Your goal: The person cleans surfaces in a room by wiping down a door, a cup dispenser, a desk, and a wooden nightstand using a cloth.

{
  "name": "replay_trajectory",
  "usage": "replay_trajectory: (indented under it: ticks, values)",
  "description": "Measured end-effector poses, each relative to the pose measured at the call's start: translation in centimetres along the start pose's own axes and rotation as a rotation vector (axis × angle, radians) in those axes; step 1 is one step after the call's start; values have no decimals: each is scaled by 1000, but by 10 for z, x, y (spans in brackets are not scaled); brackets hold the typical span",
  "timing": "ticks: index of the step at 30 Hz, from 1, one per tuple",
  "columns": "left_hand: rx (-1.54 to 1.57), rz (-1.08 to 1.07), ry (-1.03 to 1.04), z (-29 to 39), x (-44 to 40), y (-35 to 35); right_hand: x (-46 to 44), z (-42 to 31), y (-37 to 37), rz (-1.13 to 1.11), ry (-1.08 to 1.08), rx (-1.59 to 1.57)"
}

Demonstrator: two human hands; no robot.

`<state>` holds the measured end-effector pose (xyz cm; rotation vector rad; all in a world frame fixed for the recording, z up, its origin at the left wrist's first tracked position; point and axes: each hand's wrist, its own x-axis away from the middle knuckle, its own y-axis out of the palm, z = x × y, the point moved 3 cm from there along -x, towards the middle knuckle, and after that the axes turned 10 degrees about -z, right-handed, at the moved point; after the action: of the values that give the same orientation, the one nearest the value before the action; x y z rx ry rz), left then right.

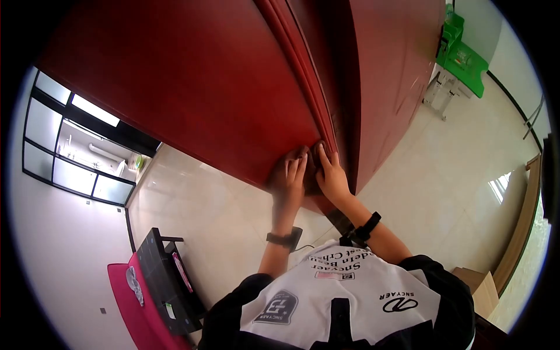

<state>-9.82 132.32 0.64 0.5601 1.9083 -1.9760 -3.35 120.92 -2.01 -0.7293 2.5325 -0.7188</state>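
Observation:
My left hand [290, 178] rests against the lower end of a glossy red panel [192, 87], its fingers stretched out along the surface. Close beside it, my right hand [333, 178] lies at the panel's ridged edge [303, 70], with stretched fingers touching it. Dark brown patches show around the fingertips; I cannot tell whether they are reflections or an object. To the right of the ridged edge stands a second red panel [391, 76], past a dark recess. Black bands sit on both wrists.
A green desk [466, 64] on a metal frame stands at the upper right. At the lower left are a black table [160, 274] and a pink seat [125, 291]. A cardboard box [481, 291] sits at the lower right, near a wooden ledge [522, 221]. The floor [402, 186] has pale tiles.

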Motion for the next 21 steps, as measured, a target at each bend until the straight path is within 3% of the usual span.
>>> replay_trajectory:
  ticks: [2, 5, 6, 8, 10, 12, 14, 15, 18, 20, 21]
  values:
    - [-63, 11, -37, -7, 1, -6, -2, -11, -6, 18, -37, -19]
    - [-413, 26, -214, 10, -19, -90, -9, -46, -19, 72, -139, -55]
    - [-381, 22, -340, 2, -15, -92, -15, -60, -25, 132, -204, -77]
    - [-567, 282, -338, -16, 0, -97, -23, -94, -35, 139, -299, -77]
    - [-553, 362, -299, -37, 15, -89, -26, -116, -27, 143, -380, -82]
    - [-275, 415, -197, -46, 28, -73, -23, -122, -19, 194, -369, 9]
    - [-249, 433, -170, -42, 41, -64, -16, -126, -8, 136, -365, 47]
    - [-16, 504, -119, -52, 48, -50, -13, -122, 2, 126, -427, 93]
    - [606, 583, -308, -58, 58, -20, -8, -108, 24, 132, -502, 201]
    - [52, 645, -198, -40, 68, -11, -1, -96, 32, 155, -546, 221]
    - [26, 596, -224, -35, 67, -14, 3, -90, 35, 142, -538, 250]
